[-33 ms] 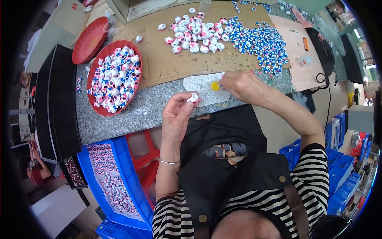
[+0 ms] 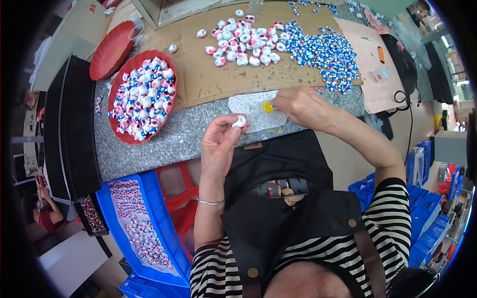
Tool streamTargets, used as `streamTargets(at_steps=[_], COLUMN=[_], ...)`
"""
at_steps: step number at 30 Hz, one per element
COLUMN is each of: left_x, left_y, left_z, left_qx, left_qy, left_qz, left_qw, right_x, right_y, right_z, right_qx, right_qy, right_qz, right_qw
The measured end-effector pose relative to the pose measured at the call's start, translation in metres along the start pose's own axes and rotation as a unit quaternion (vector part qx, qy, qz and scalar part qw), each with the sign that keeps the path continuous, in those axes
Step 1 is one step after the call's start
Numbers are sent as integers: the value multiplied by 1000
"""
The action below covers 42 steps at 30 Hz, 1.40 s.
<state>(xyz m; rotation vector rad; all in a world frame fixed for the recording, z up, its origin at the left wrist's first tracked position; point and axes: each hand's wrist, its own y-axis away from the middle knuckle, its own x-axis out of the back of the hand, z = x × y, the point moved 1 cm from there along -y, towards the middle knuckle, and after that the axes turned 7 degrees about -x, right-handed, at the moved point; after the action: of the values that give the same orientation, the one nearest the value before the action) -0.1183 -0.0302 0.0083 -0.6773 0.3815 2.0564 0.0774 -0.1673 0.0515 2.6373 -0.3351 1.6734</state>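
Note:
Between the thumb and fingers of my left hand (image 2: 218, 141) is a small white figure piece (image 2: 240, 121) with pink on its underside and a hollow in its upper face. My right hand (image 2: 302, 107) has its fingertips pinched together right beside a round yellow patch (image 2: 269, 107). Something tiny, perhaps bluish, shows at those fingertips, but the fingers mostly hide it. The yellow patch is on a speckled pale sheet (image 2: 243, 104) at the near edge of the granite worktop (image 2: 134, 161).
Beyond my hands, white-and-pink pieces (image 2: 243, 42) and small blue-and-white pieces (image 2: 323, 52) lie on cardboard (image 2: 198, 74). A red bowl (image 2: 171, 62) of joined figures stands left, beside another red bowl (image 2: 112, 52). Below the worktop are a blue crate (image 2: 107, 208) and a red stool (image 2: 181, 188).
My right fingertips have shifted very slightly to the left by the yellow patch. My left hand keeps hold of the figure piece.

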Motion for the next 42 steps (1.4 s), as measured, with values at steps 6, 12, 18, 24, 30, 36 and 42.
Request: streamTargets(at_steps=[6, 12, 18, 24, 30, 36, 42], left_x=[3, -4, -12, -29, -37, -35, -6], left_y=[-2, -4, -13, -12, -17, -14, -29], left_z=[5, -13, -36, -39, -15, -25, 27], left_qx=[-44, -53, -191, -186, 14, 94, -100], left_qy=[-100, -115, -325, -292, -182, -162, -406], left_qz=[6, 6, -4, -72, -185, -184, -74], left_qw=[994, 992, 926, 936, 966, 965, 905], right_x=[-4, -4, -4, -6, 15, -2, 6], right_y=[-13, -5, 6, 22, 29, 40, 82], right_z=[-5, -1, -7, -13, -26, -17, 26], right_qx=[68, 42, -164, -277, -3, -49, -150], right_qy=[82, 28, -298, -532, -212, -281, -183], right_qz=[-68, -14, 58, -32, 77, 63, 245], right_qw=[992, 999, 939, 799, 974, 956, 940])
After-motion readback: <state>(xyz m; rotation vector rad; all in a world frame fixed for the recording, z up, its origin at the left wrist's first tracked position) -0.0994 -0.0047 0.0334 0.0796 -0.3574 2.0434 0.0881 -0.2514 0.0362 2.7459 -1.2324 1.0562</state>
